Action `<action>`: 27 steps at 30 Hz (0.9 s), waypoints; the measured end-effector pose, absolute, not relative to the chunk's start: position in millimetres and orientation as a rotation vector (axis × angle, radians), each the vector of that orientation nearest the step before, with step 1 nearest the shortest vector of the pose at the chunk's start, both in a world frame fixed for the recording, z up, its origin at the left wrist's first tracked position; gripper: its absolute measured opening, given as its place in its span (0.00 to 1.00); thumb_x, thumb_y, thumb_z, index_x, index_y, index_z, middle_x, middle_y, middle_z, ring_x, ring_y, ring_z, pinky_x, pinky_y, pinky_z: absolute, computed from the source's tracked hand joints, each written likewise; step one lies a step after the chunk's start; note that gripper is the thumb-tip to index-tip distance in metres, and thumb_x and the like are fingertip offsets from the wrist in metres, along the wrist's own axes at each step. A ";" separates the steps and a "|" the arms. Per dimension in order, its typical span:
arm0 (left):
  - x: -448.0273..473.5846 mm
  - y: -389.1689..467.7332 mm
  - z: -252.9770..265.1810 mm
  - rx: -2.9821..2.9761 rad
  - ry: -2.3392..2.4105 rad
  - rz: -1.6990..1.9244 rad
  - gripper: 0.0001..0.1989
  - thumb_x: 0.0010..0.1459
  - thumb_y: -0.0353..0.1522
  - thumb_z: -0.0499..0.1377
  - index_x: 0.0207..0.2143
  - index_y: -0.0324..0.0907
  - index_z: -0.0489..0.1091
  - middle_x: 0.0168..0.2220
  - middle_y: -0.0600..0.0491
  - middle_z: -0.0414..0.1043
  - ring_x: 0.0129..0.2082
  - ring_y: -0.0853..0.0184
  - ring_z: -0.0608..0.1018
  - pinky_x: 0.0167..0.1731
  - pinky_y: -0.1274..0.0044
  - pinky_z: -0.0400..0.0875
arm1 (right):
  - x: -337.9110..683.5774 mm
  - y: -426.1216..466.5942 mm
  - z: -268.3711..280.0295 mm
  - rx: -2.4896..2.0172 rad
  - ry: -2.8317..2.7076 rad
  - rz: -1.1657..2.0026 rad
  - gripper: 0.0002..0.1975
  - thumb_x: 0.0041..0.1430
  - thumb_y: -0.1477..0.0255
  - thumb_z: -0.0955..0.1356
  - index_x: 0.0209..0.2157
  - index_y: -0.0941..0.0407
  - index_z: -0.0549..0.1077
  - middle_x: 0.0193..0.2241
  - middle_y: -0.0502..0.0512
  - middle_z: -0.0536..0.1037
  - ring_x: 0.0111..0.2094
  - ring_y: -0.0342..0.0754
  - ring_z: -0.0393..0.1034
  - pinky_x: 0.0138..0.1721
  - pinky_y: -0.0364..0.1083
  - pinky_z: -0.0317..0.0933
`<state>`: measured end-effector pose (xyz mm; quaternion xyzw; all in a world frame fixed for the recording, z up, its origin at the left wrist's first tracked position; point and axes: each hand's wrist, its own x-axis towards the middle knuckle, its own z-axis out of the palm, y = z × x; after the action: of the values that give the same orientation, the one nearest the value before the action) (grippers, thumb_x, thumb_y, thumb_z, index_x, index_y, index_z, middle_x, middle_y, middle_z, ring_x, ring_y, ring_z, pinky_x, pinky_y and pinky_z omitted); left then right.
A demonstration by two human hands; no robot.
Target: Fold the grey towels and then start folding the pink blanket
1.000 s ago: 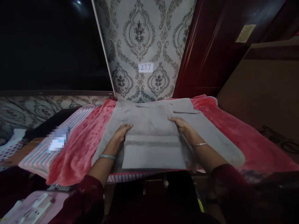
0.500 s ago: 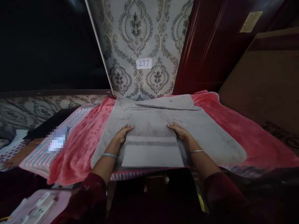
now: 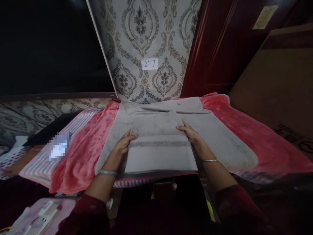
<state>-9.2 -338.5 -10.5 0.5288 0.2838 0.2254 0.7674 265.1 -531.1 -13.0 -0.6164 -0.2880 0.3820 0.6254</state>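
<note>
Left hand [image 3: 121,143] and right hand [image 3: 192,134] grip folded grey cloth [image 3: 157,129] at opposite sides, thumbs uppermost; other fingers partly hidden.

1. A tabletop, hidden under a striped cover [image 3: 36,163]; the cover shows well left of the left fingers [image 3: 132,136];
2. a pink plush blanket [image 3: 85,156] over the cover; it shows left of the left fingers and right of the right fingers [image 3: 183,128];
3. grey cloth [image 3: 227,143] on the blanket; spread beneath and around both;
4. a pixelated item [image 3: 58,148], far left of the left fingers; on the cover.

A smooth grey panel [image 3: 160,153], crossed by a darker band [image 3: 160,144], is held roughly flat over spread grey cloth [image 3: 225,147].
</note>
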 end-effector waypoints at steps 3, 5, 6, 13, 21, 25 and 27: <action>-19.4 -340.7 -25.1 1.133 0.666 0.457 0.41 0.36 0.28 0.72 0.56 0.42 0.70 0.37 0.49 0.82 0.29 0.61 0.81 0.29 0.74 0.76 | 258.5 -537.5 -30.2 -1.450 -0.585 0.920 0.43 0.41 0.69 0.70 0.62 0.50 0.59 0.48 0.56 0.81 0.42 0.56 0.77 0.41 0.52 0.73; -22.6 -336.3 -37.2 1.112 0.673 0.436 0.37 0.37 0.29 0.72 0.54 0.40 0.72 0.37 0.48 0.82 0.32 0.60 0.82 0.31 0.74 0.77 | 255.0 -542.1 -44.5 -1.403 -0.520 0.958 0.39 0.40 0.70 0.71 0.58 0.51 0.63 0.46 0.55 0.81 0.41 0.55 0.78 0.40 0.51 0.73; -21.7 -331.5 -41.7 1.100 0.669 0.438 0.35 0.37 0.30 0.72 0.52 0.39 0.74 0.38 0.47 0.82 0.34 0.59 0.83 0.33 0.73 0.77 | 254.5 -543.1 -50.1 -1.361 -0.499 0.969 0.37 0.40 0.70 0.72 0.56 0.51 0.65 0.45 0.55 0.82 0.41 0.55 0.78 0.39 0.51 0.73; 23.3 -282.9 -32.3 1.109 0.855 0.565 0.36 0.39 0.28 0.72 0.55 0.36 0.72 0.42 0.43 0.81 0.36 0.59 0.82 0.37 0.72 0.77 | 262.1 -522.6 -48.3 -1.253 -0.403 0.933 0.35 0.42 0.68 0.74 0.55 0.49 0.66 0.39 0.52 0.83 0.35 0.53 0.78 0.35 0.50 0.73; 38.9 -272.6 -3.0 1.333 0.740 0.753 0.42 0.49 0.26 0.66 0.68 0.44 0.61 0.50 0.46 0.78 0.40 0.63 0.82 0.41 0.75 0.77 | 277.8 -510.6 -22.4 -1.245 -0.617 0.760 0.40 0.40 0.69 0.73 0.59 0.50 0.67 0.46 0.53 0.82 0.41 0.54 0.78 0.41 0.52 0.74; 46.4 -269.4 11.1 1.782 0.987 0.788 0.40 0.55 0.29 0.61 0.70 0.38 0.55 0.51 0.39 0.77 0.44 0.56 0.82 0.47 0.66 0.77 | 288.7 -487.0 -26.7 -1.438 -0.637 0.587 0.43 0.45 0.69 0.71 0.65 0.53 0.63 0.53 0.57 0.79 0.45 0.54 0.78 0.47 0.53 0.73; 52.4 -278.1 10.4 1.919 1.100 0.786 0.40 0.54 0.28 0.62 0.69 0.35 0.57 0.59 0.35 0.72 0.57 0.50 0.77 0.57 0.63 0.71 | 289.6 -476.0 -40.5 -1.598 -0.584 0.547 0.41 0.47 0.70 0.69 0.66 0.57 0.62 0.53 0.61 0.79 0.46 0.55 0.77 0.48 0.55 0.73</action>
<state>52.4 -278.1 10.4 0.7540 0.4322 0.3088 0.3865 289.6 -476.0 -40.5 -0.6970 -0.2544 0.2384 0.6266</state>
